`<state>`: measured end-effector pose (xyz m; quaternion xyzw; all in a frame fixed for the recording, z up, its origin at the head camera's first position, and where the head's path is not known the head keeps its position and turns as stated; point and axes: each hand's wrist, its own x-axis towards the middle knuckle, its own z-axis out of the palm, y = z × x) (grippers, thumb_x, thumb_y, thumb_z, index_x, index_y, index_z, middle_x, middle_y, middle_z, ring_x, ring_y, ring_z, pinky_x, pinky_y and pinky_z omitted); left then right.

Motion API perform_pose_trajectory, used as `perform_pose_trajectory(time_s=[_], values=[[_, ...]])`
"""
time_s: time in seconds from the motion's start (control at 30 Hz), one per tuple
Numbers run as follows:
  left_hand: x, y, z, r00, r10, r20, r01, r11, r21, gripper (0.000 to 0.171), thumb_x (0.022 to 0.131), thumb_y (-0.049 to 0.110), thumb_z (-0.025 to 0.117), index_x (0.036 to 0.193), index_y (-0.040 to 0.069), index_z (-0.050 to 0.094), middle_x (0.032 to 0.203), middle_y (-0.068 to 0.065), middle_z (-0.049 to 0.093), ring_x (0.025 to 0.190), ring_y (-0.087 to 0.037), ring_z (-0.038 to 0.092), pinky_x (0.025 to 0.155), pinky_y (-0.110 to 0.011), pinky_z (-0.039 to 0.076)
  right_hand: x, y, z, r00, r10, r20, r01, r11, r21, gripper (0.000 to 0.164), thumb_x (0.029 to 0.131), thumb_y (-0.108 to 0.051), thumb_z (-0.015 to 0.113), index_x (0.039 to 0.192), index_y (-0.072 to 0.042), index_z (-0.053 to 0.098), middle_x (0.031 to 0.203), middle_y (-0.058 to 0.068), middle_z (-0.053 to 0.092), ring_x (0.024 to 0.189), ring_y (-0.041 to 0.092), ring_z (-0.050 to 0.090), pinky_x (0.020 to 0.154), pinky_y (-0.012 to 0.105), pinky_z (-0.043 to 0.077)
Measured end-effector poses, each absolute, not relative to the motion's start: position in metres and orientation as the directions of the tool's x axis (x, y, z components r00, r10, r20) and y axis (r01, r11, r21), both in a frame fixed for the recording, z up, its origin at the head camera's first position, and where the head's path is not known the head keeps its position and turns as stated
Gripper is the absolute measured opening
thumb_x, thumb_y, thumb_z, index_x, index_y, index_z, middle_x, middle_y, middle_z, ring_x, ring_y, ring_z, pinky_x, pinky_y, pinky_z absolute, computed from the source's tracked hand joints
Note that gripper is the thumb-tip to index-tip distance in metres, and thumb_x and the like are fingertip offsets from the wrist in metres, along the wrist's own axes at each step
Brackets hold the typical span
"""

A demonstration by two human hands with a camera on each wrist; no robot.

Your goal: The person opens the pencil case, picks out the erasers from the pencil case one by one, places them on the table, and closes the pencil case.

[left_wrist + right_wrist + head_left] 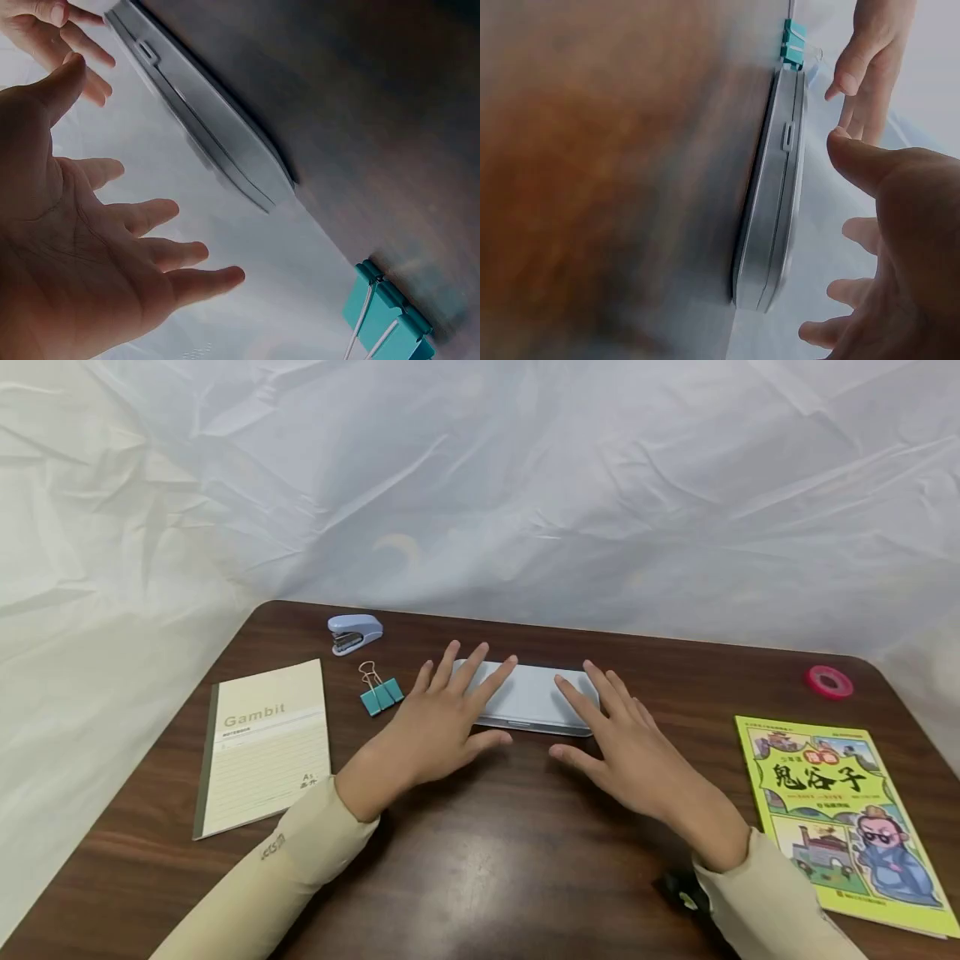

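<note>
Flat case, centre of frame on the desk: probably stiff, light, slick; take it by the short ends. Your left hand and right hand: apart, fingers spread, gripping nothing.

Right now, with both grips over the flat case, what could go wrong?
1. Slip: neither the left grip nor the right grip is curled round the flat case, so an uneven push might skew it.
2. Knock: the teal binder clip sits just beside the left grip, on its outer side; a sideways sweep may bump it.
3. Snag: the latch-like tab is on the case's near edge; a careless grab could catch it.
</note>
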<state>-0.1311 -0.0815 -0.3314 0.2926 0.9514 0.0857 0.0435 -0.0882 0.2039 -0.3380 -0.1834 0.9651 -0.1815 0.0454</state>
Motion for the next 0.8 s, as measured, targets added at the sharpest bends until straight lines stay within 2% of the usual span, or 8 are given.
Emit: perform_pose_trajectory(time_s=[0.17,0.37,0.57,0.7,0.8], values=[[-0.14,-0.083,-0.329,-0.839,0.538,-0.08,0.509,0.828,0.236,0.103,0.112,0.059,0.069,0.187,0.025,0.006,0.195,-0.015,0.009,0.181,-0.047,0.007,0.142,-0.071,0.026,-0.102,0.201,-0.34,-0.928,-0.369,-0.041,-0.326,0.862,-0.388,0.09,0.113,-0.051,0.071,0.185,-0.028,0.022,0.194,0.02,0.004,0.177,0.059,0.01,0.131,0.087,0.029],[-0.148,-0.087,-0.329,-0.849,0.509,-0.139,0.463,0.845,0.267,0.102,0.112,0.051,0.072,0.187,0.024,0.007,0.195,-0.016,0.008,0.181,-0.048,0.007,0.142,-0.07,0.027,-0.115,0.198,-0.342,-0.927,-0.372,-0.049,-0.32,0.853,-0.412,0.093,0.112,-0.045,0.076,0.185,-0.027,0.023,0.194,0.019,0.004,0.177,0.058,0.011,0.13,0.084,0.035],[-0.153,-0.09,-0.335,-0.819,0.537,-0.2,0.452,0.82,0.35,0.096,0.114,0.042,0.073,0.186,0.021,0.014,0.194,-0.018,0.009,0.18,-0.05,0.009,0.141,-0.072,0.027,-0.124,0.198,-0.345,-0.919,-0.389,-0.069,-0.317,0.83,-0.459,0.091,0.11,-0.038,0.08,0.184,-0.024,0.029,0.194,0.02,0.008,0.178,0.057,0.01,0.132,0.082,0.034],[-0.154,-0.09,-0.336,-0.802,0.554,-0.222,0.459,0.811,0.362,0.088,0.116,0.036,0.07,0.186,0.019,0.019,0.194,-0.018,0.01,0.181,-0.048,0.009,0.141,-0.071,0.027,-0.128,0.199,-0.347,-0.912,-0.401,-0.088,-0.315,0.821,-0.475,0.085,0.109,-0.033,0.081,0.181,-0.021,0.037,0.193,0.021,0.015,0.177,0.057,0.01,0.133,0.082,0.031],[-0.155,-0.089,-0.336,-0.798,0.571,-0.193,0.495,0.803,0.331,0.082,0.117,0.029,0.069,0.184,0.013,0.025,0.192,-0.022,0.016,0.179,-0.049,0.015,0.139,-0.068,0.035,-0.129,0.2,-0.347,-0.909,-0.407,-0.085,-0.322,0.82,-0.474,0.079,0.11,-0.029,0.08,0.179,-0.018,0.043,0.191,0.023,0.021,0.176,0.058,0.014,0.134,0.082,0.03]])
